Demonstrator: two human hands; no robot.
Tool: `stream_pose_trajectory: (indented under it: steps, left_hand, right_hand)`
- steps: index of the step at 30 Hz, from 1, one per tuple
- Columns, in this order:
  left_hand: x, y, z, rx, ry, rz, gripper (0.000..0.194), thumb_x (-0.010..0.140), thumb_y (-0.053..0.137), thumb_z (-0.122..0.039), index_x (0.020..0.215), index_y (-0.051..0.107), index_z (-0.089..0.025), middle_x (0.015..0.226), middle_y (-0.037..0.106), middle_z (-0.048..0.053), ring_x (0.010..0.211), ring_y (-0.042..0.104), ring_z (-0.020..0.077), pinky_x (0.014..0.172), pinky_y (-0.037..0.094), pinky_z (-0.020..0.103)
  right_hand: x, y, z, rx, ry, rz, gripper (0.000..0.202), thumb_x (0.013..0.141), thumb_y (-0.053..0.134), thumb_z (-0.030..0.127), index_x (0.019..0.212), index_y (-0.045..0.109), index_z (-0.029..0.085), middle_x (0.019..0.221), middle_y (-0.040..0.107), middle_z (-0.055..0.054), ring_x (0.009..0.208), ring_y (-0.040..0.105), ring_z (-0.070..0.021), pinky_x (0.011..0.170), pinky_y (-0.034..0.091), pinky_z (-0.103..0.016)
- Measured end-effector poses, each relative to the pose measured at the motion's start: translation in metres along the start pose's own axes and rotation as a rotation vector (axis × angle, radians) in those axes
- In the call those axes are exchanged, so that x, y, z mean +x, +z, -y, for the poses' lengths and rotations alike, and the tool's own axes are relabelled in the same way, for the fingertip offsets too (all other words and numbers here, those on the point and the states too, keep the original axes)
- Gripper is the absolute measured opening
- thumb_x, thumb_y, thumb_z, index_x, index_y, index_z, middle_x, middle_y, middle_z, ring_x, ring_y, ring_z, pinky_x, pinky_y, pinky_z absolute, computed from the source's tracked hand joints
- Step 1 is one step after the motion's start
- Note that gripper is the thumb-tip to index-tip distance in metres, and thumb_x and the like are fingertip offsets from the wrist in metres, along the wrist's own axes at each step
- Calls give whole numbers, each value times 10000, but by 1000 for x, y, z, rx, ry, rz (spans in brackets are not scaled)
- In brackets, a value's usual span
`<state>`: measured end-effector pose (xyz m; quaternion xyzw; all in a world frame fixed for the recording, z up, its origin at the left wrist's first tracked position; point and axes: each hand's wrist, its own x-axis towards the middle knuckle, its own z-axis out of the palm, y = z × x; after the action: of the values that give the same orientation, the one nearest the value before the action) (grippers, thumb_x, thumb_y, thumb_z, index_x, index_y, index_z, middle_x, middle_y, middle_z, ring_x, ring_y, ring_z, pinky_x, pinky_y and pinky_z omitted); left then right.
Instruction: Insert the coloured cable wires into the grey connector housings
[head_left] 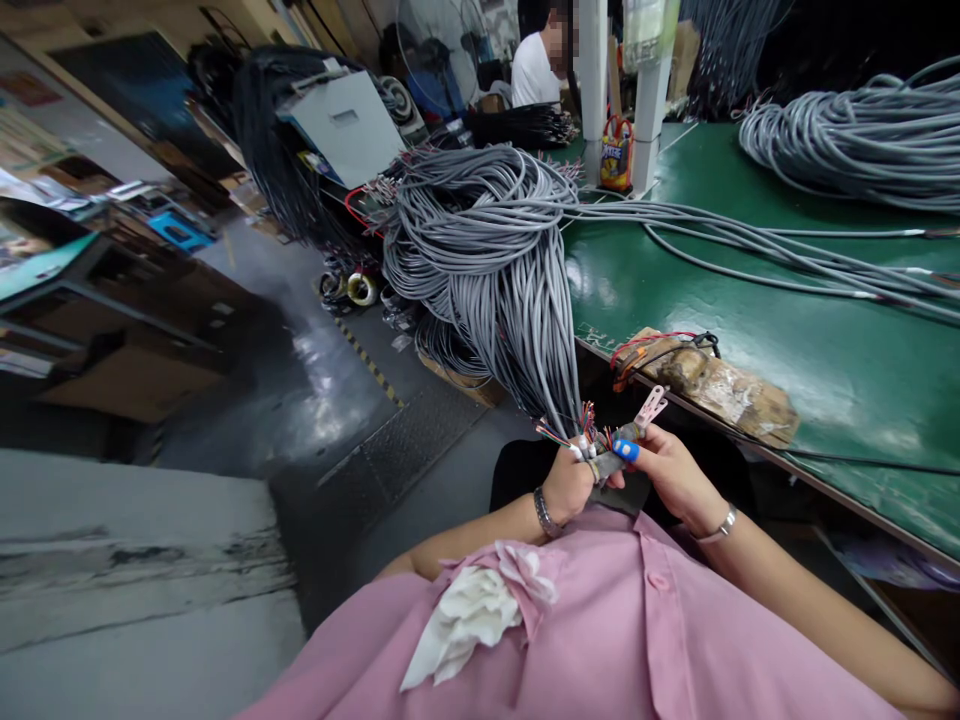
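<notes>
My left hand (pixel 568 485) is closed around the ends of several grey cables, close to my lap. Thin coloured wires (pixel 589 418) fan out above its fingers, with white sleeves near the stripped ends. In my right hand (pixel 673 475), a small tool (pixel 628 432) with a grey wrapped body and a pale, holed end is pinched against the cable ends. Its exact kind does not show. A blue finger cover (pixel 625 450) with pale dots is on the right thumb. The held cables run up into a large draped bundle of grey cable (pixel 487 230) at the green table's left edge.
On the green table (pixel 825 370), a worn wooden block (pixel 720 385) with red and black leads lies by the near edge. A coil of grey cable (pixel 862 145) rests at the far right. A snack bag (pixel 616 155) stands by white posts. Behind is a person in a white shirt (pixel 535 70).
</notes>
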<state>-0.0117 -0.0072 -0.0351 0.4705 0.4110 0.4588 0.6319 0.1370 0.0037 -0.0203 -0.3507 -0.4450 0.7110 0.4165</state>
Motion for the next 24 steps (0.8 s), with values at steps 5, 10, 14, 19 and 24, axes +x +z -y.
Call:
stream_pose_trajectory:
  steps: [5,10,14,19,24]
  left_hand:
    - [-2,0,-2,40,-35,-17,375,756,642,-440,577,666,-111,510,595,52,492,513,116,527,404,243]
    - [-1,1,-1,50,-47,-83,383,754,640,-449,569,660,-114,514,603,53,483,520,116,513,395,241]
    - [-1,3,-1,42,-37,-120,387,761,631,-448,560,650,-119,525,612,55,497,540,123,519,404,244]
    - [-3,3,-2,38,-59,-93,354,754,645,-424,587,652,-112,520,604,50,489,533,118,515,406,243]
    - [-3,1,-2,55,-61,-143,362,749,640,-436,582,634,-116,515,593,43,474,518,111,499,390,241]
  right_hand:
    - [-1,1,1,-11,26,-55,249,776,672,402,759,561,180,579,642,-11,525,554,-133,553,404,-265]
    - [-5,2,-3,-1,33,-193,201,755,687,344,732,560,190,571,607,11,511,525,-120,522,384,-253]
    - [-6,9,-7,144,29,-218,174,752,677,292,704,538,199,563,556,32,507,492,-110,541,394,-258]
    - [1,0,-8,433,71,-351,148,750,648,265,691,523,212,582,472,52,527,459,-100,540,409,-246]
    - [0,-21,-8,474,86,-348,110,743,653,291,720,574,218,658,527,35,582,468,-106,580,437,-251]
